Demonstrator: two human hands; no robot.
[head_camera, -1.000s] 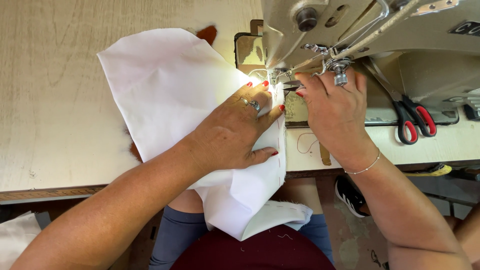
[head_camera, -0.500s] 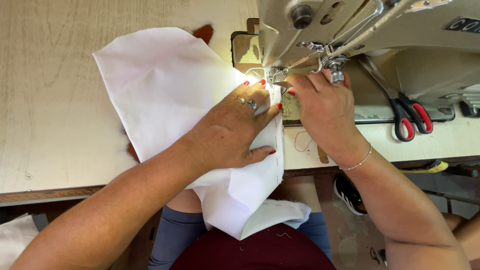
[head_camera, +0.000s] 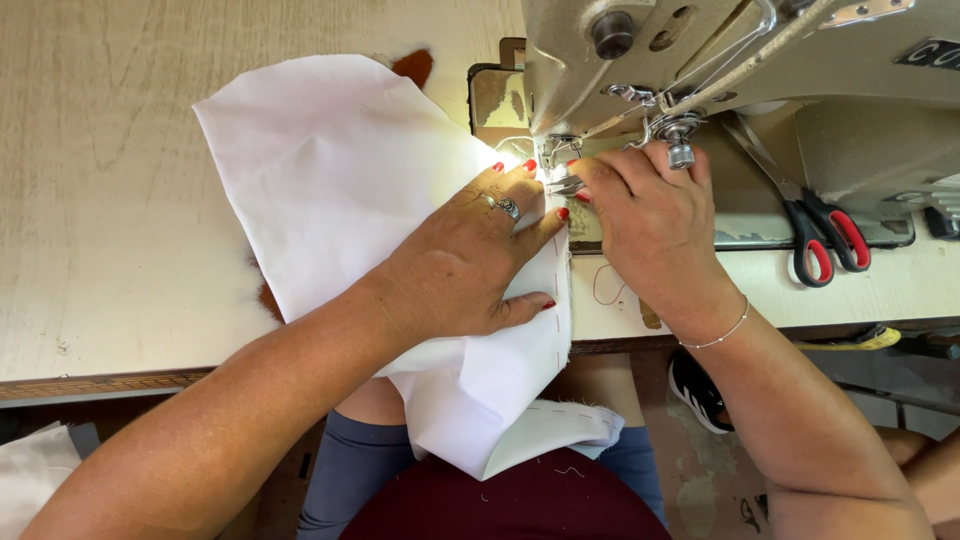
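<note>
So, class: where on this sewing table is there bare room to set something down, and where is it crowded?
Bare tabletop lies left of the white fabric, out to the table's front edge. A narrower strip lies between the right hand and the scissors. It is crowded at the needle, where the left hand and right hand meet under the sewing machine.

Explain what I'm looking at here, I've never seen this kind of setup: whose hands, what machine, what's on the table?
The single view comes from a camera worn on the person's head, looking down at their own two bare hands. The big grey body at top right is an industrial sewing machine set into a pale wooden table. A piece of white fabric lies on the table and hangs over its front edge. The left hand, wearing a ring, presses flat on the fabric. The right hand rests at the fabric's edge beside the lit needle area, fingertips close to the needle. Red-handled scissors lie on the machine bed to the right, untouched.
</note>
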